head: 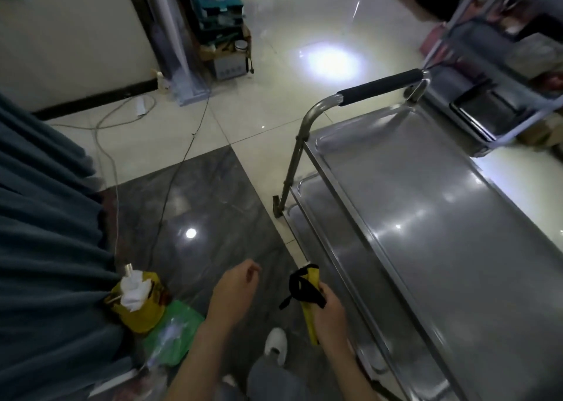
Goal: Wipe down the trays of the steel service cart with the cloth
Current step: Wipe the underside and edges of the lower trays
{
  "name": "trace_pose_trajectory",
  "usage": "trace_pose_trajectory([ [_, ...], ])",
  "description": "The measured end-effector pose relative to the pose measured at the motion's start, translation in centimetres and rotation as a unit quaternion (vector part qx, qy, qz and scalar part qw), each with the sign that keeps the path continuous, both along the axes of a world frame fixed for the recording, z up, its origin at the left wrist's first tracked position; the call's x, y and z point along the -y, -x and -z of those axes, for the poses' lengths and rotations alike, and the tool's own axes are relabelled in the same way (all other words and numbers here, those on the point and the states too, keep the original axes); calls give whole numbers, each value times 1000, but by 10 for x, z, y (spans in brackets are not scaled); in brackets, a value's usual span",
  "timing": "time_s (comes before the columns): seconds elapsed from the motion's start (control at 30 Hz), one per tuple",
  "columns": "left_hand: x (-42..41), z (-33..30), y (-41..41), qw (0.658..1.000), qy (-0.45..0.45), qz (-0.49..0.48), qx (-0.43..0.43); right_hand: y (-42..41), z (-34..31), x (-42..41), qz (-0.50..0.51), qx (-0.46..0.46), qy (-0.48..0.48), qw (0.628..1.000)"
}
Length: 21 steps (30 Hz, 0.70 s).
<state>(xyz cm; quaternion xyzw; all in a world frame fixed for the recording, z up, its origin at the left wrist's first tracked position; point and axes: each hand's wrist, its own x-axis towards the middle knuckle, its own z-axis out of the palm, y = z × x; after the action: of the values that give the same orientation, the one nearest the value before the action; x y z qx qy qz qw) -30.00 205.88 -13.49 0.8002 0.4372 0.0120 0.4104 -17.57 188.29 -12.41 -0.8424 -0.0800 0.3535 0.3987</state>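
Steel cart isn't being wiped yet; right hand is gripping the rolled yellow cloth, left hand hanging loosely curled, empty.

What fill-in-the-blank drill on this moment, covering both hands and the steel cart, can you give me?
1. The right hand holds a rolled ____ cloth with a black strap.
2. The left hand, fingers loosely curled, holds ____.
3. The steel service cart's push handle wears a ____ foam sleeve.
4. The cart's shiny top tray lies to the person's ____.

Missing words: yellow; nothing; black; right
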Motion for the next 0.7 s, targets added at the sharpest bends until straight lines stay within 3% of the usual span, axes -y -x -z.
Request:
trace_pose_trajectory([
  [0.27, -80, 94, -74, 999, 28, 27, 22, -48, 108, -63, -22, -13, 17, 1000],
  [0.7, -255, 369, -254, 987, -8, 133, 92, -172, 424, -179, -42, 65, 28, 997],
])
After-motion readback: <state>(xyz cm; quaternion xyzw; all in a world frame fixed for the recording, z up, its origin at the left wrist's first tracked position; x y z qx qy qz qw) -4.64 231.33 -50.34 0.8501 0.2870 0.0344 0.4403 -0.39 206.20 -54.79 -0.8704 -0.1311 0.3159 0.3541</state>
